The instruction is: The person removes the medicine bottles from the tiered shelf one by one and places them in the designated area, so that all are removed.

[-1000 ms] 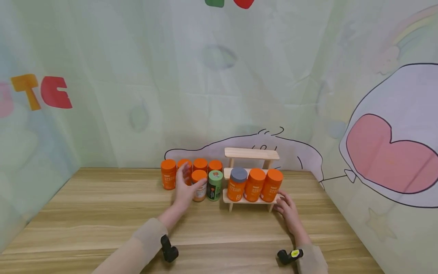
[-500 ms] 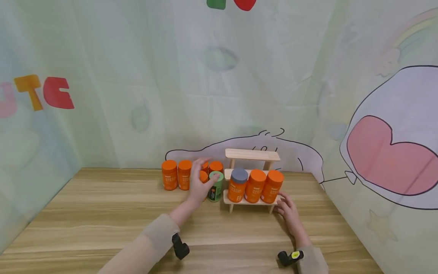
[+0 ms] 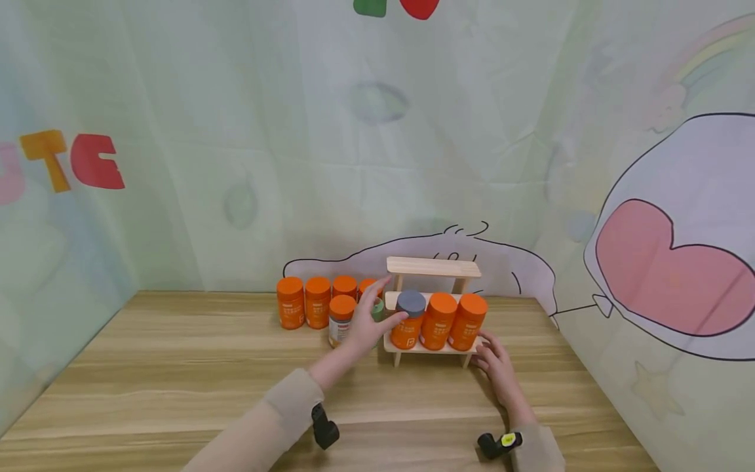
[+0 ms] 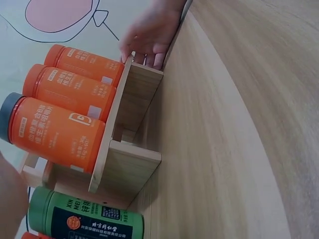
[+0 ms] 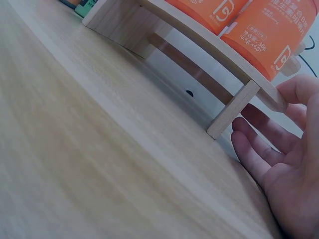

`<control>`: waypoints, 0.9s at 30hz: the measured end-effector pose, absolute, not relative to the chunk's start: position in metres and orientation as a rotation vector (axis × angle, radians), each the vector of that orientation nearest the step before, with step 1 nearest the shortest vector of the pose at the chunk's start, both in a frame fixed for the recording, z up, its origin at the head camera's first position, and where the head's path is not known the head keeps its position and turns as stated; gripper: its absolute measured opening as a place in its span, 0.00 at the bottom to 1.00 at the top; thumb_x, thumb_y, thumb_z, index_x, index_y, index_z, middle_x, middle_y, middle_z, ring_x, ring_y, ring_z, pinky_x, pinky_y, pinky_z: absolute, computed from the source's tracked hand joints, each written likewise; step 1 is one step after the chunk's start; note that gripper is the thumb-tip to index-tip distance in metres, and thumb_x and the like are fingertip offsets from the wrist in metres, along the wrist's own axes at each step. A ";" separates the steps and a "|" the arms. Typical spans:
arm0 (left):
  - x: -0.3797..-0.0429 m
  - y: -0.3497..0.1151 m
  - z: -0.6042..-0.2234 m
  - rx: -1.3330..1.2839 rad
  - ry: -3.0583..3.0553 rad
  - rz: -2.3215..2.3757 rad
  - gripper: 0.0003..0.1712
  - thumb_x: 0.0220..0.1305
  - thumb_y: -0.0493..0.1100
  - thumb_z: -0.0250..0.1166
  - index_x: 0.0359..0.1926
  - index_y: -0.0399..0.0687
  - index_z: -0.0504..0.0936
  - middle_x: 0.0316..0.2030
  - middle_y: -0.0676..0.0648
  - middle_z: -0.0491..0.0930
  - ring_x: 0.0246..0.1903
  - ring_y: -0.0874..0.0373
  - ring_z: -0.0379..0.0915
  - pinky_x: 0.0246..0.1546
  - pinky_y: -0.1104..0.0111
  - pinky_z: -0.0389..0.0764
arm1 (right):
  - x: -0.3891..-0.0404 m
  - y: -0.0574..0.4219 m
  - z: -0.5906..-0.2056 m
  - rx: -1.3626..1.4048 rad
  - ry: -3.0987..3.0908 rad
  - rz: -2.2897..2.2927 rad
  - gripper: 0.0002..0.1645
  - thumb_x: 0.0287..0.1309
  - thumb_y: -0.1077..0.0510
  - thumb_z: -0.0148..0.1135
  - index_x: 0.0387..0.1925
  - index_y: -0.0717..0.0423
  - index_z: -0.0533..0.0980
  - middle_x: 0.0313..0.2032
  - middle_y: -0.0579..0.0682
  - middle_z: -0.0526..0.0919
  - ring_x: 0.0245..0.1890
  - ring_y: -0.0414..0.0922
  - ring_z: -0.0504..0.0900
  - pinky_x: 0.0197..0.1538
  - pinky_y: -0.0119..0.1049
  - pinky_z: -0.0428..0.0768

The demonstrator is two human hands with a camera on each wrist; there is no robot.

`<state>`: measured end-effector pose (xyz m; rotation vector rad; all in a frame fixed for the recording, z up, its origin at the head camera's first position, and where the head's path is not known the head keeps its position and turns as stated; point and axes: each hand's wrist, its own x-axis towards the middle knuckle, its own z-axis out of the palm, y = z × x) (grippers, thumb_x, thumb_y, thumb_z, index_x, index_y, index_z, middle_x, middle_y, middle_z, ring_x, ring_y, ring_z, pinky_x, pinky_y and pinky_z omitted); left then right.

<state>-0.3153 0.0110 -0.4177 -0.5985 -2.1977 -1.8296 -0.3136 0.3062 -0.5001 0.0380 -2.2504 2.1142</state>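
A tiered wooden rack [image 3: 433, 266] carries three orange bottles on its lowest board. The left one, a grey-lidded bottle [image 3: 407, 333], stands beside two orange-lidded bottles [image 3: 454, 321]. My left hand [image 3: 364, 329] is at the rack's left end, fingers spread, its thumb overlapping the grey-lidded bottle. Behind that hand a green bottle [image 4: 89, 219] is mostly hidden in the head view. My right hand [image 3: 500, 367] holds the right end of the lowest board, with some fingers under it beside the leg in the right wrist view.
Left of the rack, several orange-lidded bottles [image 3: 291, 305] stand in a back row on the wooden table [image 3: 177, 367]. In front of them is an orange-lidded bottle with a white label [image 3: 340, 328]. A printed curtain [image 3: 295, 164] hangs behind.
My left hand has moved right, from the white-labelled bottle past the green bottle to the grey-lidded bottle. My right hand has stayed at the rack's end.
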 end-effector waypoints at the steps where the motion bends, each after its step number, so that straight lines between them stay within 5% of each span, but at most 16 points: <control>1: -0.316 0.012 -0.419 -0.605 -2.208 -1.833 0.46 0.60 0.53 0.70 0.74 0.47 0.59 0.74 0.42 0.56 0.71 0.40 0.52 0.68 0.42 0.60 | -0.314 0.306 -0.501 0.032 -2.254 2.114 0.27 0.70 0.62 0.44 0.68 0.67 0.58 0.51 0.55 0.68 0.40 0.31 0.78 0.46 0.25 0.80; 8: -0.318 0.019 -0.422 -0.641 -2.235 -1.846 0.48 0.58 0.56 0.71 0.74 0.49 0.59 0.73 0.44 0.58 0.67 0.42 0.58 0.66 0.44 0.64 | -0.314 0.307 -0.502 0.027 -2.254 2.116 0.28 0.70 0.62 0.44 0.68 0.68 0.58 0.52 0.56 0.66 0.40 0.32 0.77 0.45 0.26 0.80; 17: -0.318 0.024 -0.424 -0.692 -2.250 -1.878 0.45 0.59 0.43 0.71 0.73 0.45 0.60 0.66 0.37 0.66 0.61 0.40 0.68 0.63 0.43 0.68 | -0.315 0.305 -0.502 0.000 -2.239 2.130 0.28 0.69 0.63 0.44 0.68 0.67 0.59 0.46 0.52 0.65 0.37 0.33 0.76 0.44 0.26 0.81; 27: -0.318 0.033 -0.424 -0.636 -2.293 -1.862 0.44 0.58 0.39 0.71 0.72 0.47 0.61 0.61 0.38 0.72 0.59 0.43 0.70 0.60 0.48 0.73 | -0.315 0.307 -0.502 0.003 -2.250 2.112 0.28 0.70 0.62 0.44 0.68 0.67 0.59 0.49 0.56 0.66 0.38 0.33 0.77 0.44 0.26 0.81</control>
